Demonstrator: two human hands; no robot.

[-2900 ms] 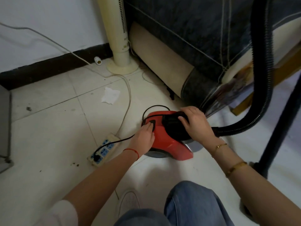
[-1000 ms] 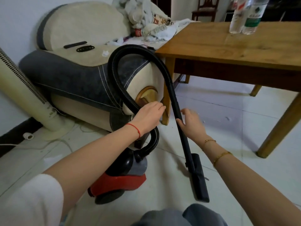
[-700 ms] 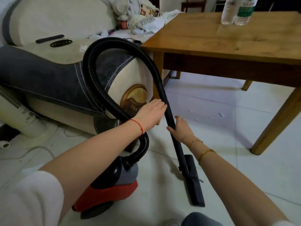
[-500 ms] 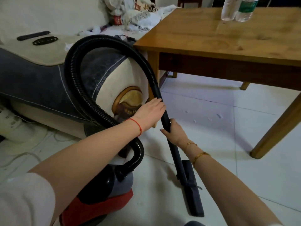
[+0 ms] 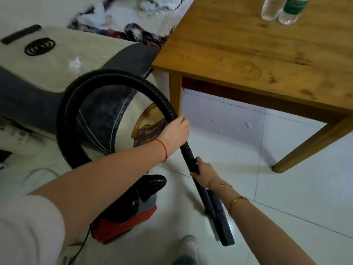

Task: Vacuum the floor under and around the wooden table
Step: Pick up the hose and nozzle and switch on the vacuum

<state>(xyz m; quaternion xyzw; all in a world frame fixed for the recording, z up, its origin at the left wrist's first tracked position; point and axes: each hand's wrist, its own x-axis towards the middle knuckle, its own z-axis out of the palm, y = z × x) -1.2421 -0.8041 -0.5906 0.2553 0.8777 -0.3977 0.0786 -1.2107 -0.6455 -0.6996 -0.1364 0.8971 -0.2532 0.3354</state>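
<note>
Spreading across the room is a floor [image 5: 286, 197] of large, glossy white tiles with thin grey grout lines, and a few pale crumbs [image 5: 246, 125] are lying on it in the shade beneath the wooden table [image 5: 238, 46]. That table is showing a warm, knotty grain, a square-edged top and slim straight legs; two clear plastic bottles [image 5: 280, 8] are standing on its far edge. Beside it a padded sofa [image 5: 57, 73] in cream fabric and dark grey denim-like cloth is pressing close to the table's corner, with a crumpled scrap of tissue [image 5: 74, 63] and a heap of clothes on it.

A person is grasping the vacuum with both hands. The left hand [image 5: 175, 131] is curling round the upper end of the rigid black wand [image 5: 188, 155], just where the ribbed hose [image 5: 80, 88] is joining it. The right hand [image 5: 203, 172] is gripping the same smooth tube lower down. The hose is arching in a wide loop in front of the sofa and running down into the red and black canister [image 5: 126, 213], which is sitting on the tiles by the person's left arm. The flat black floor nozzle [image 5: 219, 222] is resting on the tiles near a white shoe [image 5: 188, 245], short of the table.
</note>
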